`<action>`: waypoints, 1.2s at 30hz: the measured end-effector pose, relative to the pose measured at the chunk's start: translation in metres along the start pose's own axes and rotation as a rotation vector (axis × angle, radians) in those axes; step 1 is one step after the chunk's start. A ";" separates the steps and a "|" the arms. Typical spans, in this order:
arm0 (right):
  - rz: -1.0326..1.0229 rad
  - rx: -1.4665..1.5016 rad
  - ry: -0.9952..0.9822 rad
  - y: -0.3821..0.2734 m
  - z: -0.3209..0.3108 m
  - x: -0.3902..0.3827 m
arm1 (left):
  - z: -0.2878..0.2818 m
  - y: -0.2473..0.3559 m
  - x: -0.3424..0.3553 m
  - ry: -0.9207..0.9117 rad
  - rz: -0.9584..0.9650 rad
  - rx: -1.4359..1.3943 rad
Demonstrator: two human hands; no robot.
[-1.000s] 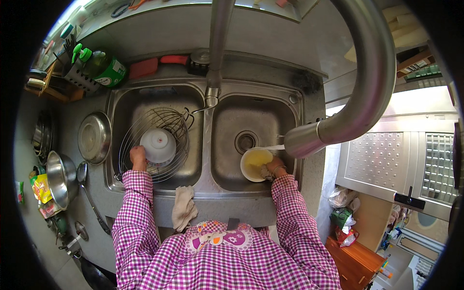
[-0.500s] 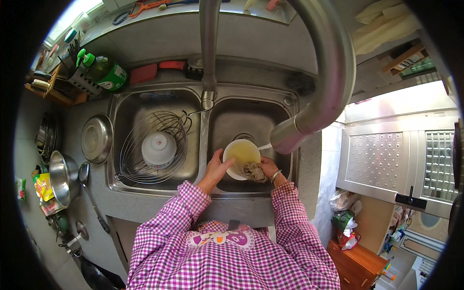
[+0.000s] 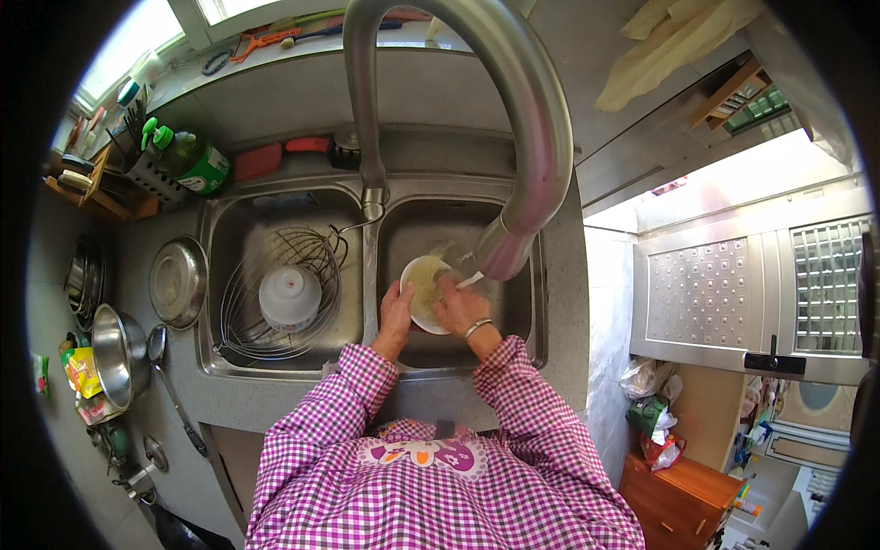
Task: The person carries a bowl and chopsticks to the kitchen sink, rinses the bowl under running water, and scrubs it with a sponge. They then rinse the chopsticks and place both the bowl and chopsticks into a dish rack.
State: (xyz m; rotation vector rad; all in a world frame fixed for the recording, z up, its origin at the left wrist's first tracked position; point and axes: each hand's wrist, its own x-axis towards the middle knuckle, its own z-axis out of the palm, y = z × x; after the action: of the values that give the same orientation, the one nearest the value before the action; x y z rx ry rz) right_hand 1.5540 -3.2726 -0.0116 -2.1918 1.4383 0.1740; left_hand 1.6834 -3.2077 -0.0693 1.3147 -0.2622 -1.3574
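Observation:
In the right basin [image 3: 513,321] my left hand [image 3: 396,316] grips the left rim of a white bowl [image 3: 423,286], tilted so that its inside shows. Yellowish, cloudy liquid or residue covers that inside. My right hand [image 3: 465,310], a bracelet at its wrist, reaches over the right rim with bent fingers down in the bowl. Whatever those fingers press or hold is hidden; the grey-brown cloth seen earlier does not show clearly. A white handle [image 3: 470,280], like a spoon's, sticks out beside the right hand, below the faucet [image 3: 513,243].
The left basin holds a wire basket [image 3: 240,316] with an upturned white bowl [image 3: 290,295]. Left of the sink are a metal lid [image 3: 178,282], a steel bowl [image 3: 117,356] and a ladle [image 3: 170,376]. A green pump bottle [image 3: 197,165] stands behind. The faucet arches over the right basin.
My right hand has moved from the bowl's lower right edge into the bowl. The cloth it held has gone out of sight. The view has shifted slightly, moving the faucet leftward in the picture.

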 end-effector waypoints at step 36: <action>-0.074 0.315 -0.244 -0.005 0.019 -0.030 | 0.012 0.009 -0.010 0.257 0.228 0.773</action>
State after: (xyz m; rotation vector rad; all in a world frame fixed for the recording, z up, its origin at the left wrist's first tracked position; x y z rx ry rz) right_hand 1.5490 -3.2374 -0.0152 -1.8918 1.1622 0.1698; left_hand 1.6762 -3.2086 -0.0526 2.0024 -0.7855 -0.8951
